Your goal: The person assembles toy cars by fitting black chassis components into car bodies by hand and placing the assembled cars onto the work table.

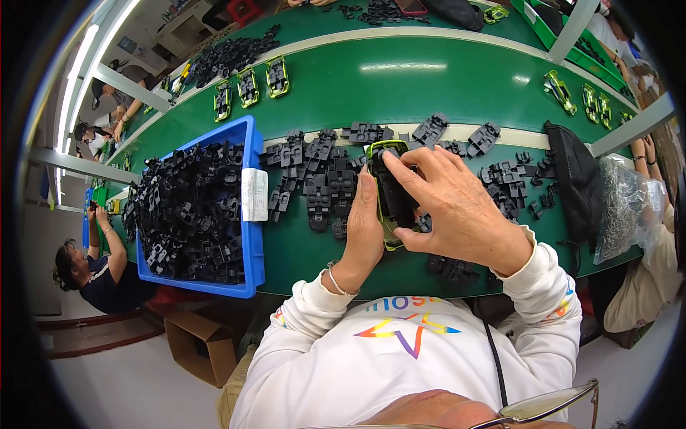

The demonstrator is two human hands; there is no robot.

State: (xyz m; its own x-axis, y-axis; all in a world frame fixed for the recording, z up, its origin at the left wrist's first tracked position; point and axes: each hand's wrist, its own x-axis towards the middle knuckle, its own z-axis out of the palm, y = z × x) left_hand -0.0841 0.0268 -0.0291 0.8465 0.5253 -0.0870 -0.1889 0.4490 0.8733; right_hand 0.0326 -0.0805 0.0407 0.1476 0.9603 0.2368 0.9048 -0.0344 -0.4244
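A lime-green and black plastic toy-car shell, oblong and hollow (pixel 394 201), is held just above the work surface in front of the person's chest. Its bright, shiny rim frames a dark, matte inner side, with one narrow end pointing away from the body and the whole piece slightly slanted. The bare left hand (pixel 364 232) is clamped on its left long side, the thumb lying along the rim; its other fingers are mostly hidden. The bare right hand (pixel 464 207) arches over from the other side, thumb and index finger spread wide, the index at the far end and the thumb near the close end.

Below lies a glossy green tabletop (pixel 289 247), strewn with loose black plastic parts (pixel 318 182). To the left stands a blue plastic tray (pixel 255 268) heaped with similar black pieces (pixel 189 214); to the right are a black fabric pouch (pixel 574 189) and a clear plastic bag of small metal pieces (pixel 620 211). Lime-green toy-car pieces (pixel 247 87) sit on the green surface beyond. At far left, a person in a dark top (pixel 107 282) works beside an open brown cardboard box (pixel 200 347) on the floor
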